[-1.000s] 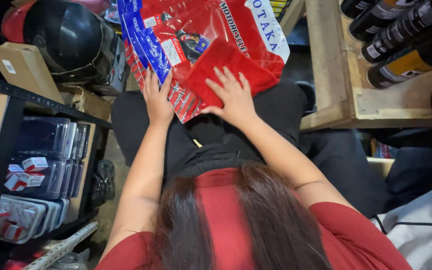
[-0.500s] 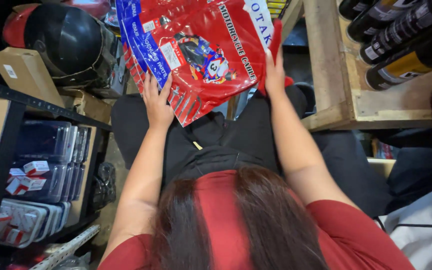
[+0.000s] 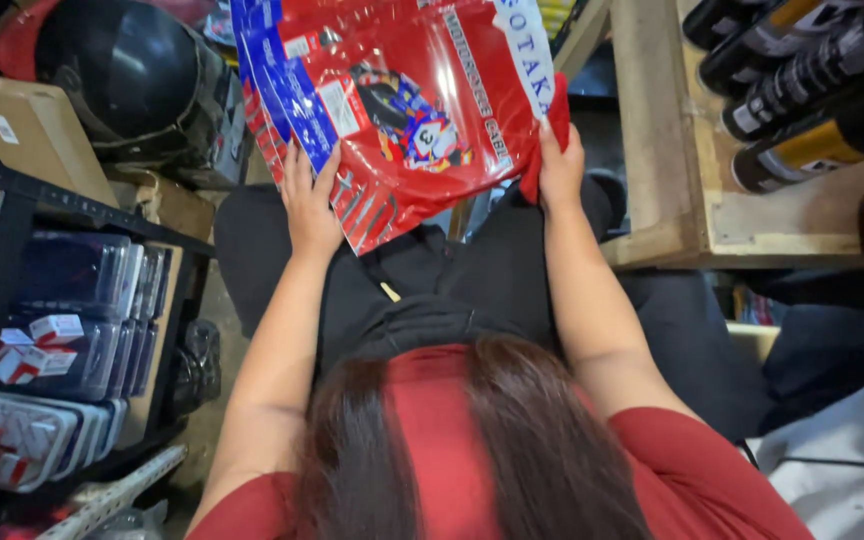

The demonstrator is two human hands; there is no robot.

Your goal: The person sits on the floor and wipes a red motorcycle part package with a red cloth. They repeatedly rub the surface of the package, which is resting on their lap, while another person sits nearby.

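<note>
From the head camera, looking down over the person's own hair and red shirt, both hands are raised in front of the lap and hold a stack of flat red and blue plastic packets [image 3: 412, 110]. The left hand [image 3: 310, 205] lies against the lower left edge of the stack, its fingers [image 3: 297, 165] stretched out nearly straight and close together, flat on the blue-striped side of the packets, with the thumb spread a little apart on the front. The right hand [image 3: 559, 168] grips the right edge of the stack; its fingers curl round behind the packets and are hidden, so only the back of the hand and the thumb side show, pressed on a red fold of plastic. The stack stands tilted, its lower corner pointing down toward the black trousers [image 3: 452, 280] of the lap.

To the left stands a black metal shelf [image 3: 12, 190] with clear plastic cases [image 3: 72, 310] stacked on edge, and above it a brown cardboard box [image 3: 37, 130] and a black helmet [image 3: 127, 70]. To the right is a wooden rack [image 3: 682, 150] holding dark spray cans [image 3: 802, 70] lying on their sides
</note>
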